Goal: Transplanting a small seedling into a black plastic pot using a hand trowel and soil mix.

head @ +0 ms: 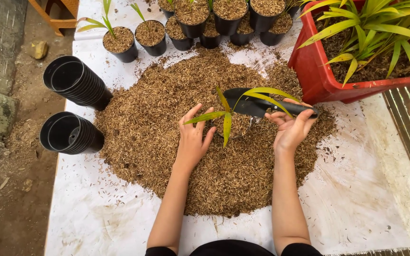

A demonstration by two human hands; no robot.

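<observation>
Head view, right hand [290, 130] gripping trowel [257, 105]

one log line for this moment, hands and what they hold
left hand: steadies small pot with seedling | right hand: holds black scoop over pot | pot sits in husk pile

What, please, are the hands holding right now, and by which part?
The right hand grips a black plastic scoop by its handle; the left hand steadies a small black pot at its rim.

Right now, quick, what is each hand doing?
Left hand: open, fingers spread against the small pot.
Right hand: closed, holding the black scoop.
</observation>
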